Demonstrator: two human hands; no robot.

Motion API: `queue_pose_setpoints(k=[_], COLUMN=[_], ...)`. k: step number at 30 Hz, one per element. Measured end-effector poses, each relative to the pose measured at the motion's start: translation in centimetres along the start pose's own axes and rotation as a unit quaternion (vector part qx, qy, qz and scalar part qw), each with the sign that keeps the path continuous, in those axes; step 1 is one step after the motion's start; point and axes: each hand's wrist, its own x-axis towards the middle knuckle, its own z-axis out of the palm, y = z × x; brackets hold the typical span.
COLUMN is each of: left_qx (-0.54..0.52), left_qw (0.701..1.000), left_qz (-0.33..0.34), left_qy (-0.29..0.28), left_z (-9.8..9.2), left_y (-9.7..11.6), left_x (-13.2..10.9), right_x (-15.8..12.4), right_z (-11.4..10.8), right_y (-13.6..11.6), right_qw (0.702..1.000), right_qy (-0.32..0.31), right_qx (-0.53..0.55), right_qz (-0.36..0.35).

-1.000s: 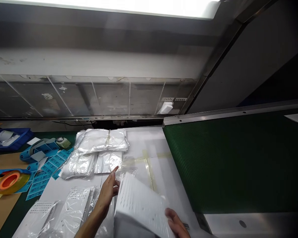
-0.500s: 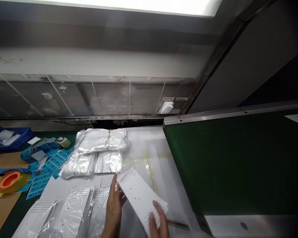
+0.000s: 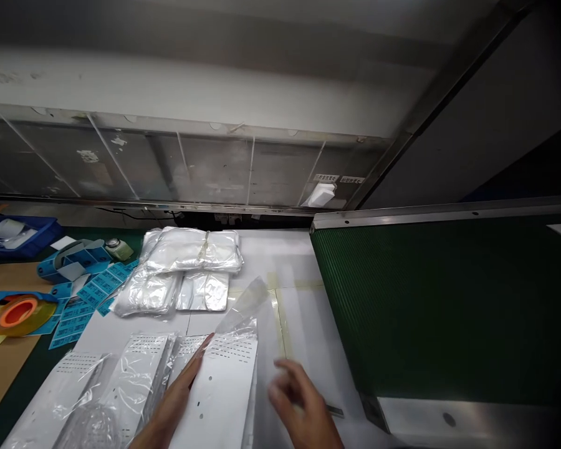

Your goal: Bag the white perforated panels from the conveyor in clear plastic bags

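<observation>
A white perforated board in a clear plastic bag [image 3: 222, 390] lies flat on the white table [image 3: 299, 299], with the bag's open flap sticking up at its far end. My left hand [image 3: 177, 399] rests flat along the board's left edge, fingers stretched out. My right hand [image 3: 299, 405] hovers just right of the board, blurred, fingers loosely apart and holding nothing. Two more bagged boards [image 3: 135, 386] lie side by side to the left.
A bundle of clear empty bags [image 3: 191, 255] sits at the table's far side. Blue labels [image 3: 86, 299], an orange tape roll [image 3: 21, 312] and a blue bin [image 3: 14, 234] are at the left. A green conveyor belt [image 3: 439, 305] runs along the right.
The board, held tilted in both hands before, now lies flat in its bag beside the others. My right hand has let go and moved right. The camera tipped down slightly.
</observation>
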Motion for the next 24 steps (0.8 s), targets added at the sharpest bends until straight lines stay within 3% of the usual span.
queue_pose_setpoints(k=[5,11,18,24], left_qx=[0.069,0.087,0.122,0.134], left_qw=[0.995,0.995,0.991,0.989], left_qz=[0.015,0.05,0.052,0.055], left_qy=[-0.064,-0.016,-0.005,-0.004], left_z=[-0.1,0.0,0.3,1.6], left_y=[-0.4,-0.7,-1.0,-0.9], left_x=[-0.3,-0.5,-1.0,-1.1], right_x=[4.5,6.8,7.7,6.7], right_z=[2.7,5.5,3.5,0.9], right_y=[-1.5,0.9,1.9,1.7], right_qw=[0.995,0.996,0.96,0.943], right_qy=[-0.039,0.035,0.107,0.045], right_qx=[0.045,-0.076,-0.222,-0.274], right_qz=[0.081,-0.009,-0.129,-0.185])
